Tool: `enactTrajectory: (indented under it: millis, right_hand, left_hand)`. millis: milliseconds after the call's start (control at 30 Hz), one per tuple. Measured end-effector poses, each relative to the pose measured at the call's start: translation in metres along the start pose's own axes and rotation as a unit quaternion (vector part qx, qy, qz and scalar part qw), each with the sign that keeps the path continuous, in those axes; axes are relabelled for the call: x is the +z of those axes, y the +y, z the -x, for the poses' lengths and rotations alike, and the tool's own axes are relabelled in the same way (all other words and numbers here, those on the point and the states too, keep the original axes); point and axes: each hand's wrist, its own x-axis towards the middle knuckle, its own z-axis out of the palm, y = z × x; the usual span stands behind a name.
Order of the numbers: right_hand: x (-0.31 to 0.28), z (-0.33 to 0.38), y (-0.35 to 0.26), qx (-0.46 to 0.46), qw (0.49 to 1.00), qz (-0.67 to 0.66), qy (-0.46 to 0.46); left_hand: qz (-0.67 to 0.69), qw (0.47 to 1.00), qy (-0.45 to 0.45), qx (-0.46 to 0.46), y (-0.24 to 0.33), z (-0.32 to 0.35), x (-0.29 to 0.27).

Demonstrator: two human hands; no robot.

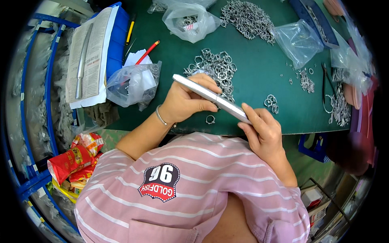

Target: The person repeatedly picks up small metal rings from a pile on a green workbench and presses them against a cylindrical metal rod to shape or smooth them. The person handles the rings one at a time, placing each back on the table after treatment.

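Steadying a silver rod (208, 94) slantwise above the near edge of the green table (178, 127), the left hand (176, 104) curls about its middle while the right hand (265, 130) grasps its lower end. A thin band crosses the rod; whether it is a ring is unclear. Just beyond, a single ring (210, 119) lies alone, a small ring cluster (272, 103) sits rightward, and farther off a bigger ring pile (223, 67) spreads. Work seems midway, with much possibly left; which rings are finished, I cannot tell.

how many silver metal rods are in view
2. The held rod is gripped by the left hand and right hand; the other rod lies on the newspaper at left. Others may be hidden.
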Motion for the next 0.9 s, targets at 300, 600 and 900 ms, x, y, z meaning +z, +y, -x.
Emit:
enactTrajectory:
  millis: [300,600,900]
  right_hand:
    - [0.014,0.021,0.014,0.053,0.993,-0.102,-0.016]
    - [0.020,0.031,0.024,0.198,0.963,-0.164,0.079]
    - [0.022,0.030,0.024,0.150,0.980,-0.107,0.076]
  left_hand:
    - [0.058,0.993,0.047,-0.093,0.004,0.021,0.013]
    - [-0.559,0.809,0.170,0.067,0.001,0.006,-0.005]
    - [-0.463,0.877,0.075,0.103,-0.001,0.015,-0.001]
